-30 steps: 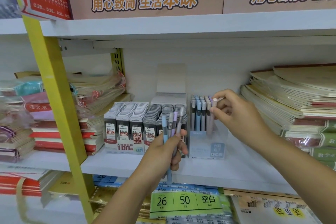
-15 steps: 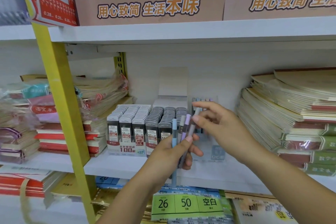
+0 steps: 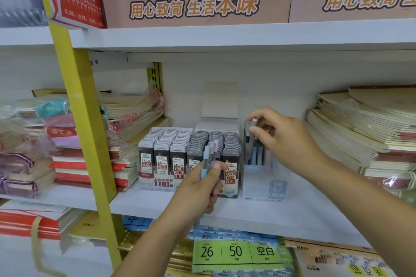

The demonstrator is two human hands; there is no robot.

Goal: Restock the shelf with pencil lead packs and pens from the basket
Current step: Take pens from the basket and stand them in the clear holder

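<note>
Head view: single pen (image 3: 249,132), upright, over the back of the clear pen box (image 3: 263,184). Right hand (image 3: 281,139) pinches it near the top between thumb and fingertips, other fingers loosely curled. Tip looks partly down among the pens already standing in the box (image 3: 255,155); whether it touches the bottom cannot be told.

Left hand (image 3: 202,189) is closed around a small bundle of spare pens (image 3: 210,157), pastel blue and purple, held upright in front of the lead packs (image 3: 177,148).

Handling, as judged: pens are light, stiff and smooth plastic, so likely to slide in a loose fist. A pinch high on the barrel suits lowering one straight into a slot. The bundle is best gripped mid-barrel, as it is.

Lead packs fill their display tray in tight rows just left of the pen box. They look small, hard and light. Basket not in view.

Surroundings: white shelf (image 3: 157,204) carries it all. Stacked notebooks (image 3: 364,132) on the right stand apart from the box. More wrapped notebooks (image 3: 126,123) sit left, beside a yellow post (image 3: 83,119).

Obstacles: the upper shelf (image 3: 225,36) limits lift height. The box's standing pens crowd the slot. The left-hand bundle hangs close to the packs and could knock them.
</note>
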